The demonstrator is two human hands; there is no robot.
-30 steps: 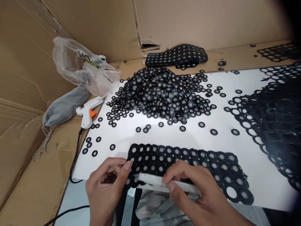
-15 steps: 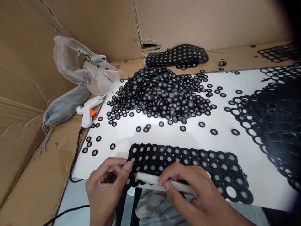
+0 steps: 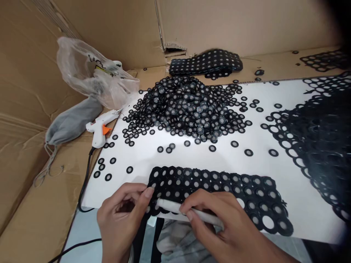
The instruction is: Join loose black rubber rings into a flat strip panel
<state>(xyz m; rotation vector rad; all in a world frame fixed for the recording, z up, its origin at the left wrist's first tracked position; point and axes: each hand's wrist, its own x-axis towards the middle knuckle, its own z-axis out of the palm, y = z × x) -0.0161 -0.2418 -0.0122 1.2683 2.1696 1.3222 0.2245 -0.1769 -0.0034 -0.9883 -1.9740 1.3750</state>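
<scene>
A black sheet of joined rings [image 3: 215, 179] lies along the front edge of the white board. My left hand [image 3: 124, 215] pinches the sheet's left edge between thumb and forefinger. Held like a pen in my right hand [image 3: 219, 219] is a white, pen-like tool [image 3: 171, 206], its thin tip pointing left at the sheet's lower left part, close to my left fingertips. My right hand hides part of the sheet's lower middle. Most rings in the sheet have grey centres; a few show white.
Loose black rings form a heap [image 3: 189, 106] behind the sheet. Dark ring netting [image 3: 323, 146] covers the right side. A white glue gun [image 3: 99, 128], a grey pouch [image 3: 74, 118] and a plastic bag [image 3: 95, 73] lie left. Ring strips [image 3: 205, 62] are stacked at the back.
The whole view has shifted slightly, so things appear a little further left. Both hands keep their grips, and the tool's tip stays over the sheet's lower left part.
</scene>
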